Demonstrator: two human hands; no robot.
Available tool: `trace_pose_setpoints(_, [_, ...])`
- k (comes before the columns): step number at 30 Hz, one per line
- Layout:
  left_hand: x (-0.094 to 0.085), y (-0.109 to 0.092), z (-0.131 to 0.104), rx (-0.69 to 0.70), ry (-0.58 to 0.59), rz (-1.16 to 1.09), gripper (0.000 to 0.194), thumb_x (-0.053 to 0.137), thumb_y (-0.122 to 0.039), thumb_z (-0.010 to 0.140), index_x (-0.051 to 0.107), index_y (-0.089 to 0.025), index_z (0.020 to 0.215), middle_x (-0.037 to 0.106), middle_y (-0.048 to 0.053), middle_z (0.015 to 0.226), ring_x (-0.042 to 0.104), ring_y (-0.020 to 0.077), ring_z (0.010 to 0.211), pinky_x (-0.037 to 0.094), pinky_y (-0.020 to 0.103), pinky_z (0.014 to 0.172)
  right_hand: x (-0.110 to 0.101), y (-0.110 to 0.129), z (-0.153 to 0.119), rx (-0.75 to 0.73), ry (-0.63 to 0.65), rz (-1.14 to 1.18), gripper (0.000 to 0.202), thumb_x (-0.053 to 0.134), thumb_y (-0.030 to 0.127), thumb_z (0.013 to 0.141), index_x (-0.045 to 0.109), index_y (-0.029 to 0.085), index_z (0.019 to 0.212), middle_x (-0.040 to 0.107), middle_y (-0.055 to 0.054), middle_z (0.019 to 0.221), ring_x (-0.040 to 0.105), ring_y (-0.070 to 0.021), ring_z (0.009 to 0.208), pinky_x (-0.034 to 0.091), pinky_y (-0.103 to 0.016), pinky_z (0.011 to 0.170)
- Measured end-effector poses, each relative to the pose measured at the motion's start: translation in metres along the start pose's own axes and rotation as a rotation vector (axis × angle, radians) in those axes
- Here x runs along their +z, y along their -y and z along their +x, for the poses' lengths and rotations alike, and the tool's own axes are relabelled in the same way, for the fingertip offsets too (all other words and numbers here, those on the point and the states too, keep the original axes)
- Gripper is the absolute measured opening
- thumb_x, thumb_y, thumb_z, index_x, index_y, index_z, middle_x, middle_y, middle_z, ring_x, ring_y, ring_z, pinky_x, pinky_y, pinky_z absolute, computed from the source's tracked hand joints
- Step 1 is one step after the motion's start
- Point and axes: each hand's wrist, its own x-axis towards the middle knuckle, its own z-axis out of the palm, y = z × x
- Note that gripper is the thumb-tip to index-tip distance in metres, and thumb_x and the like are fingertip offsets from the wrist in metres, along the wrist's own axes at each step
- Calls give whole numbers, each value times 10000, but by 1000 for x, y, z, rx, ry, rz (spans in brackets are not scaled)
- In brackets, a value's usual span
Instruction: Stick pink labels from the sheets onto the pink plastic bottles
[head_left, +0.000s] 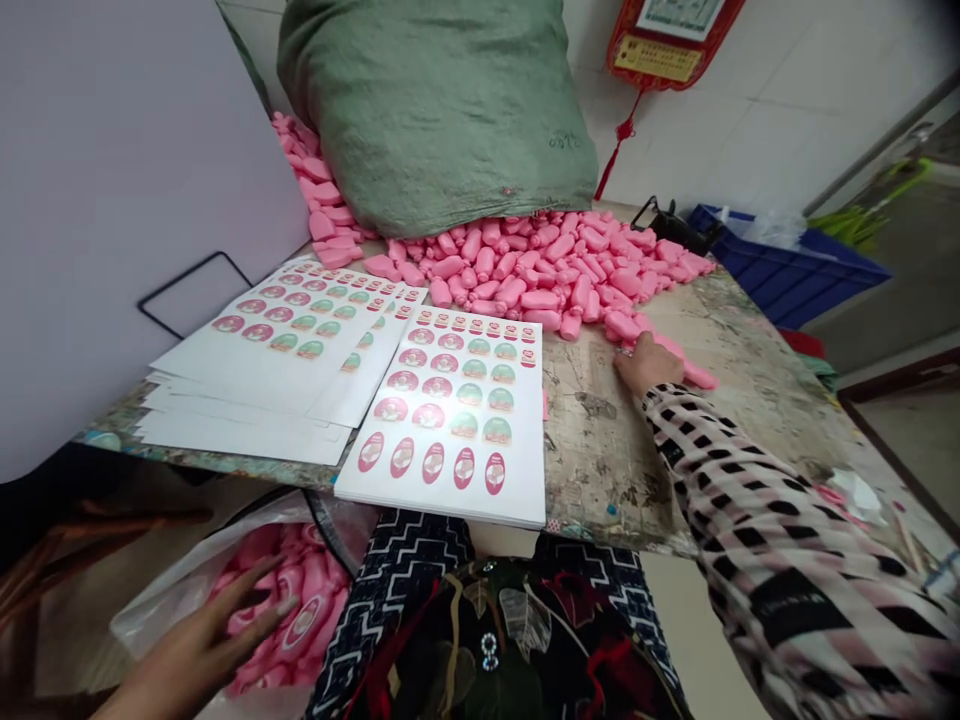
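Left hand [196, 645] down low, fingers spread over the bag [157, 592] of pink bottles [324, 590], one of them showing an oval label [304, 622]. Up on the tabletop [589, 440], the right hand [651, 366] is among bottles at the pile's [517, 265] near right edge; whether it's pinching one, I can't tell. Sticker sheets [472, 488] lie stacked to its left, along the near edge. Behind the pile bulges a green sack [442, 110], with a blue crate [806, 278] off to the right.
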Motion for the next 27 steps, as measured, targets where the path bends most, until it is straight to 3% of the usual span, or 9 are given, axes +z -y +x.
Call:
trace_pose_setpoints(3, [9,-52,-8,47,192,-278,623,600,-540,714,503,-253,1258,607,84,1205,595,264,1029,523,319,800,-9,-3,-8,-10,16,-10,493,492,411,810,493,74,1171,619,-234,1003,590,-335,918,401,-392,693])
trace_pose_setpoints(5, [17,-92,-13,119,315,-440,511,590,-474,768,521,-286,1238,609,64,1189,611,218,959,498,330,830,-21,-4,-29,-64,14,4,494,516,433,782,520,98,1146,627,-217,985,593,-340,888,399,-387,661])
trace_pose_setpoints(8, [38,-148,-12,173,625,-791,451,586,-394,806,522,-240,1225,615,104,1135,628,187,835,497,359,786,-44,4,-91,-223,62,217,457,539,475,767,553,170,1107,650,-128,887,602,-274,761,396,-343,605])
trace_pose_setpoints(12, [73,-200,-1,179,721,-1204,435,501,-405,866,465,-231,1263,548,121,1222,585,196,1007,449,375,888,-68,31,-196,-473,251,726,349,546,403,797,547,239,1105,649,-36,867,576,-165,657,422,-277,577])
trace_pose_setpoints(15, [86,-216,4,158,631,-1289,328,519,-409,854,541,-212,1115,584,71,1107,576,160,975,464,300,835,-72,47,-238,-683,346,888,364,601,382,784,547,255,1120,620,-34,997,578,-180,849,447,-295,725])
trace_pose_setpoints(18, [82,-212,7,153,424,-1120,336,577,-412,806,524,-224,1079,599,17,902,596,143,785,484,286,707,-61,48,-235,-659,380,954,242,488,394,879,594,266,1056,590,-28,953,569,-156,843,442,-272,721])
trace_pose_setpoints(20, [74,-204,9,258,207,-799,335,591,-416,786,540,-218,1051,598,8,851,589,156,746,475,308,698,-48,47,-221,-585,309,888,245,420,374,917,632,259,958,576,-24,890,565,-151,815,429,-269,713])
trace_pose_setpoints(23, [65,-194,15,531,-63,-176,240,524,-377,831,594,-215,994,625,37,979,570,209,933,435,363,835,-29,48,-207,-565,207,697,203,451,340,905,632,251,917,582,-20,886,566,-161,815,404,-276,710])
trace_pose_setpoints(27, [64,-192,21,701,-149,290,309,450,-296,872,552,-219,1153,540,69,1286,504,246,1137,390,404,943,-22,56,-206,-580,116,509,177,450,328,901,603,239,910,582,-23,898,566,-162,777,371,-270,634])
